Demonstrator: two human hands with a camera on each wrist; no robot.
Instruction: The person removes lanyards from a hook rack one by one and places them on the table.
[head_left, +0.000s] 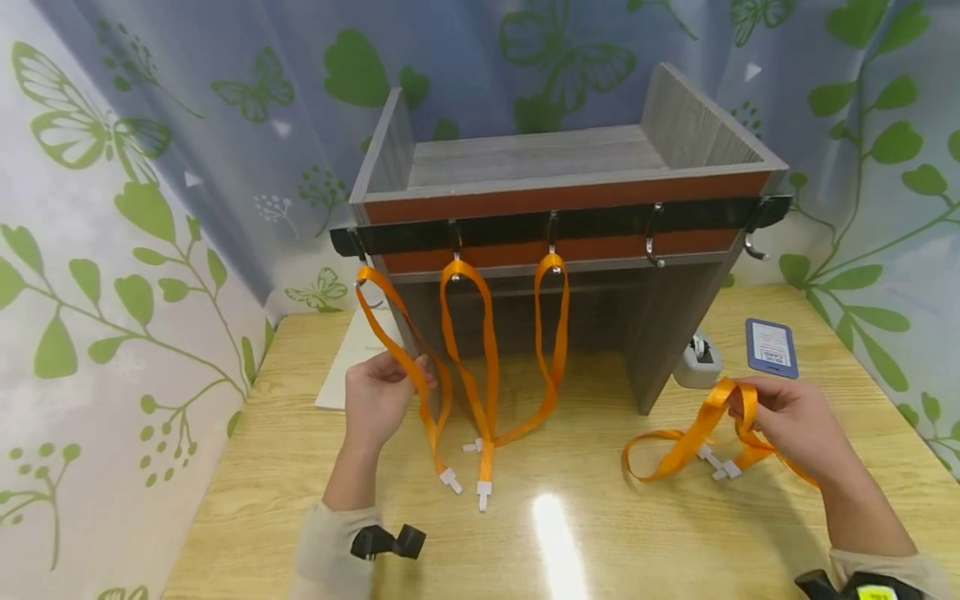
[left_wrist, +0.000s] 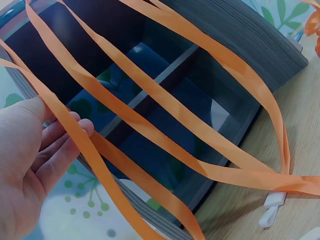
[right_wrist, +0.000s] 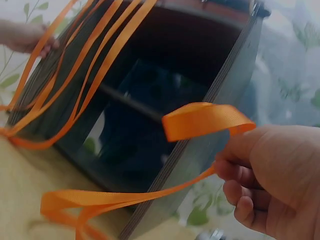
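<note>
Three orange lanyards hang from hooks on the black rail. My left hand [head_left: 381, 396] pinches the strap of the leftmost lanyard [head_left: 397, 350], whose loop sits over the end hook. In the left wrist view, that strap crosses my left fingertips [left_wrist: 85, 125]. Beside it hang the second lanyard [head_left: 489, 342] and third lanyard [head_left: 561, 333], their straps crossing lower down. At the right, my right hand [head_left: 797, 425] grips another orange lanyard [head_left: 693, 433], folded in loops above the table. White plastic clips [head_left: 718, 462] dangle from it. The right wrist view shows its band [right_wrist: 205, 122] arching out from the fingers.
A grey wooden shelf unit [head_left: 645, 333] with an open top stands mid-table, bearing the hook rail [head_left: 495, 229]. A bare hook [head_left: 652, 246] is on its right part. A blue card holder [head_left: 772, 347] and a white-grey device [head_left: 699, 364] lie right; a pale booklet [head_left: 341, 367] lies left.
</note>
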